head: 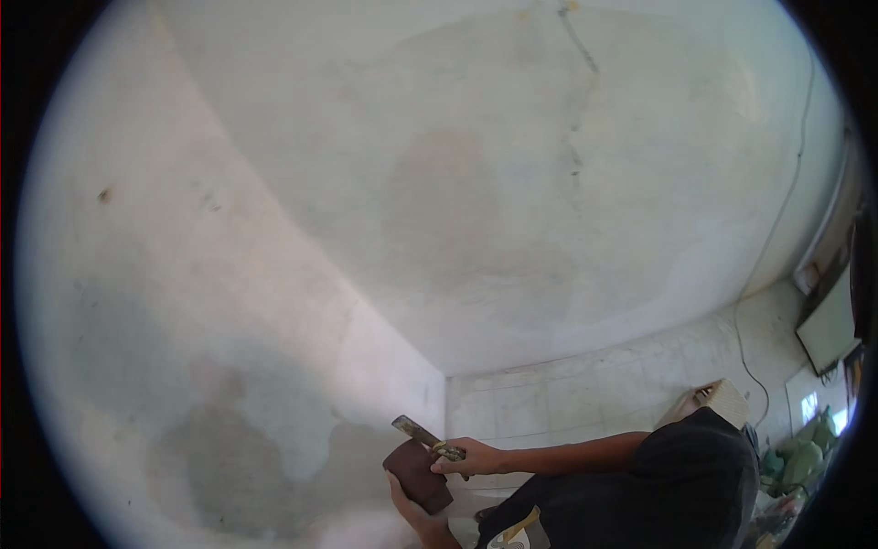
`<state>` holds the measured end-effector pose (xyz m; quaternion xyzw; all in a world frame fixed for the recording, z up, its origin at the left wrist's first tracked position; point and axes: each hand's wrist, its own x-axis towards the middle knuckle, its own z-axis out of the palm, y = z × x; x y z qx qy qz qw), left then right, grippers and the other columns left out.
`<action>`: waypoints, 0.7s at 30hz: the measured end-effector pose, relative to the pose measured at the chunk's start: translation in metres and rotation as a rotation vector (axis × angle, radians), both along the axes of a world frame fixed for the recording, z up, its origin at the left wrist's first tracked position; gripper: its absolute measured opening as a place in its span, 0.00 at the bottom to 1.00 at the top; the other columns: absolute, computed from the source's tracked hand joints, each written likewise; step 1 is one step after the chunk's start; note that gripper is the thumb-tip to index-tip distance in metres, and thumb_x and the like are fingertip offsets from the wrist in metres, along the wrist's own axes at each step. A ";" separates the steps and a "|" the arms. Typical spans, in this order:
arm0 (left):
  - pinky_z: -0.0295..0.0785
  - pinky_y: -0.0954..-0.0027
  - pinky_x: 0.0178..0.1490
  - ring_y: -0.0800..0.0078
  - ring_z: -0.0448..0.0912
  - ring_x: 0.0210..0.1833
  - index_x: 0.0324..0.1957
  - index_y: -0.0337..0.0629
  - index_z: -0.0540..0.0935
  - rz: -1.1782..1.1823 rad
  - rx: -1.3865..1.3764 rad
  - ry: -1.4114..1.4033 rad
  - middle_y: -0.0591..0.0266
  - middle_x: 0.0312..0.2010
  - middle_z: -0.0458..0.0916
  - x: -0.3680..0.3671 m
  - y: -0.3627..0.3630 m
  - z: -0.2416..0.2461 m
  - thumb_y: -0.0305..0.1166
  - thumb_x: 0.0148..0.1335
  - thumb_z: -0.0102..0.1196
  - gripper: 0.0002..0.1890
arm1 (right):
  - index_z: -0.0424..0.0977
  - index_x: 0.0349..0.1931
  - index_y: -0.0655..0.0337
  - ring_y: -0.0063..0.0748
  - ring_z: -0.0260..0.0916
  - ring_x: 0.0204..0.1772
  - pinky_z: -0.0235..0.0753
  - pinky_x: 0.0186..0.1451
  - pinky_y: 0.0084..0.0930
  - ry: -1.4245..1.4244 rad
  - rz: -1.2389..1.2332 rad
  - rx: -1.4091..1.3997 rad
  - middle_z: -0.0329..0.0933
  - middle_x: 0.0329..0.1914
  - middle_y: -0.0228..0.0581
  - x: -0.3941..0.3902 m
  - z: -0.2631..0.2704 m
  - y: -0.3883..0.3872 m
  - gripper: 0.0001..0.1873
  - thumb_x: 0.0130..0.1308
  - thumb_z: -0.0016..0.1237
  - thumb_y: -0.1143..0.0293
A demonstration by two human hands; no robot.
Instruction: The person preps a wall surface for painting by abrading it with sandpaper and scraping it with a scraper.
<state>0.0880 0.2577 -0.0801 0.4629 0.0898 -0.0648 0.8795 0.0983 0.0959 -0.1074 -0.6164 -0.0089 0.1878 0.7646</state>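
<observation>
My right hand (473,456) is closed around a narrow, stained flat tool (418,431), whose long end points up and left. What kind of tool it is cannot be told. Just below it, my left hand (410,508) holds a dark reddish-brown object (418,477) with a curved upper edge; whether it is a folded sheet or a container is unclear. The right fingertips touch or nearly touch this brown object. Both hands are low in the view, in front of a black shirt (617,504) with a print.
Two pale, patchy walls (480,206) (171,274) meet at a corner above a tiled floor (583,398). A dark cable (778,213) runs down at the right. A woven-looking light box (727,401) and green bags (802,460) lie at the lower right.
</observation>
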 end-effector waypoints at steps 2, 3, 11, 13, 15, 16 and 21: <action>0.80 0.64 0.47 0.62 0.82 0.45 0.59 0.36 0.71 -0.069 -0.018 0.015 0.51 0.48 0.80 -0.005 -0.035 0.001 0.53 0.72 0.43 0.29 | 0.70 0.50 0.59 0.19 0.66 0.27 0.67 0.28 0.20 0.017 -0.091 0.073 0.68 0.27 0.26 -0.024 -0.011 -0.026 0.25 0.66 0.58 0.50; 0.80 0.64 0.47 0.62 0.82 0.45 0.59 0.36 0.71 -0.104 -0.022 0.032 0.52 0.47 0.81 -0.012 -0.035 0.005 0.53 0.73 0.43 0.28 | 0.70 0.50 0.59 0.19 0.66 0.27 0.67 0.28 0.20 0.031 -0.130 0.091 0.68 0.27 0.26 -0.044 -0.007 -0.023 0.25 0.66 0.58 0.50; 0.75 0.65 0.55 0.66 0.79 0.53 0.59 0.33 0.72 -0.518 -0.028 -0.109 0.53 0.51 0.77 -0.010 -0.063 0.040 0.42 0.75 0.41 0.23 | 0.70 0.45 0.61 0.18 0.68 0.26 0.70 0.28 0.19 -0.015 -0.546 0.031 0.71 0.29 0.28 -0.114 0.066 -0.050 0.24 0.59 0.66 0.55; 0.74 0.63 0.60 0.64 0.77 0.58 0.63 0.32 0.70 -0.593 -0.107 -0.084 0.50 0.57 0.75 -0.001 -0.084 0.045 0.40 0.75 0.41 0.23 | 0.71 0.47 0.61 0.18 0.69 0.26 0.70 0.28 0.19 -0.077 -0.633 0.075 0.72 0.30 0.29 -0.112 0.055 -0.061 0.26 0.59 0.67 0.55; 0.73 0.59 0.62 0.61 0.76 0.61 0.64 0.34 0.69 -0.720 -0.119 -0.085 0.47 0.61 0.73 0.009 -0.112 0.042 0.42 0.75 0.42 0.25 | 0.71 0.50 0.62 0.19 0.69 0.28 0.70 0.29 0.18 -0.051 -0.676 0.068 0.73 0.32 0.30 -0.115 0.050 -0.079 0.28 0.59 0.66 0.53; 0.73 0.59 0.62 0.61 0.76 0.61 0.64 0.34 0.69 -0.729 -0.108 -0.072 0.47 0.61 0.73 0.014 -0.129 0.034 0.42 0.75 0.42 0.25 | 0.71 0.52 0.63 0.19 0.70 0.30 0.71 0.30 0.18 -0.022 -0.705 0.060 0.75 0.34 0.32 -0.115 0.047 -0.090 0.30 0.59 0.65 0.52; 0.64 0.52 0.70 0.56 0.71 0.65 0.68 0.38 0.66 -0.707 -0.383 0.229 0.49 0.62 0.73 0.044 -0.245 0.009 0.52 0.73 0.43 0.32 | 0.71 0.45 0.62 0.17 0.67 0.24 0.65 0.24 0.17 0.097 -0.917 0.145 0.73 0.28 0.30 -0.088 0.014 -0.190 0.24 0.61 0.64 0.54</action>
